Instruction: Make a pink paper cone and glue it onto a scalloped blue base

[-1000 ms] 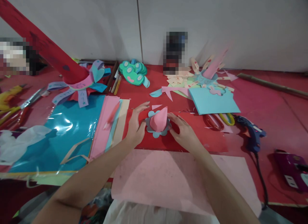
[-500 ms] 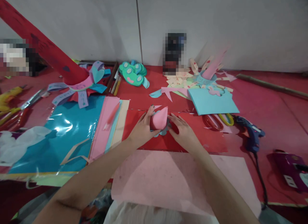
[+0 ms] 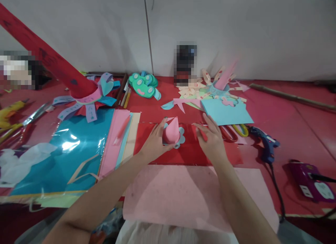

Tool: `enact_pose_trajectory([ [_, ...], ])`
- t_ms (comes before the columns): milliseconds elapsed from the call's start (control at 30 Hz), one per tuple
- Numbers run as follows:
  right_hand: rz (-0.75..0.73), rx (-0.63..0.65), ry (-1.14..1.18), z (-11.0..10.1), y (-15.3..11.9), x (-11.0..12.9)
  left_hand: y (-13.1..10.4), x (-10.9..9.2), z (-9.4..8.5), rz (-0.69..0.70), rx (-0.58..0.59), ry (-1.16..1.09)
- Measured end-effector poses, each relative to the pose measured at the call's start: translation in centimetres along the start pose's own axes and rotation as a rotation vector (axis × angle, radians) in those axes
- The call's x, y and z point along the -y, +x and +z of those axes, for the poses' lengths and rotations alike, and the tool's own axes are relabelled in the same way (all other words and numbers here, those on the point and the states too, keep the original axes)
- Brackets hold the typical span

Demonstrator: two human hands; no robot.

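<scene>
A small pink paper cone [image 3: 172, 131] with a pale blue scalloped base [image 3: 182, 136] stands on a red sheet [image 3: 154, 158] in the middle. My left hand [image 3: 156, 141] is wrapped round the cone's left side, thumb in front and fingers behind. To the right, my right hand [image 3: 210, 137] is apart from the cone, its fingers spread over the red sheet with nothing in them. A pale pink sheet [image 3: 178, 195] lies nearer to me, under my forearms.
A glue gun [image 3: 267, 144], scissors handles [image 3: 240, 130] and light blue sheets [image 3: 227, 112] lie at the right. Teal sheets [image 3: 78, 142] and a large red paper cone [image 3: 60, 71] are at the left; green paper shapes [image 3: 143, 86] lie behind.
My right hand has let go of the cone's base and moved right, uncovering the blue scallops. My left hand stays at the cone. The camera view has shifted slightly.
</scene>
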State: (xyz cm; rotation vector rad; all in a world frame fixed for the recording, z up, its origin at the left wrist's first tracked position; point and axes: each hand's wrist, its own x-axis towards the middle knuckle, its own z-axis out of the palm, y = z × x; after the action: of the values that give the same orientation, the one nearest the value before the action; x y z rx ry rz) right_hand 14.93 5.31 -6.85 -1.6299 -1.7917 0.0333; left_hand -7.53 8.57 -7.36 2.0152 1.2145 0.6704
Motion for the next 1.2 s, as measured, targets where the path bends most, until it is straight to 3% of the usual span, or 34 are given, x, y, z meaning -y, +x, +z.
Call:
enact_pose_trajectory([
  [233,0.094,0.090,-0.369,-1.2,-0.7,-3.2,0.1,0.2,-0.2,0.094,0.005,0.021],
  [567,0.160,0.034,-0.367,-1.2,-0.2,-6.1,0.0,0.1,-0.3,0.079,0.003,0.062],
  [767,0.179,-0.042,-0.395,-3.0,0.7,-7.2,0.1,0.1,-0.2,0.040,0.009,0.062],
  [833,0.186,0.015,-0.426,-3.8,1.1,-8.3,0.1,0.1,-0.2,0.041,0.011,0.065],
  [1033,0.068,0.353,-0.548,-4.8,2.7,-11.5,0.2,0.0,-0.2,0.029,0.019,0.074],
  [1200,-0.037,0.428,-0.579,-4.8,3.7,-12.5,0.1,0.3,0.0,0.051,0.003,0.080],
])
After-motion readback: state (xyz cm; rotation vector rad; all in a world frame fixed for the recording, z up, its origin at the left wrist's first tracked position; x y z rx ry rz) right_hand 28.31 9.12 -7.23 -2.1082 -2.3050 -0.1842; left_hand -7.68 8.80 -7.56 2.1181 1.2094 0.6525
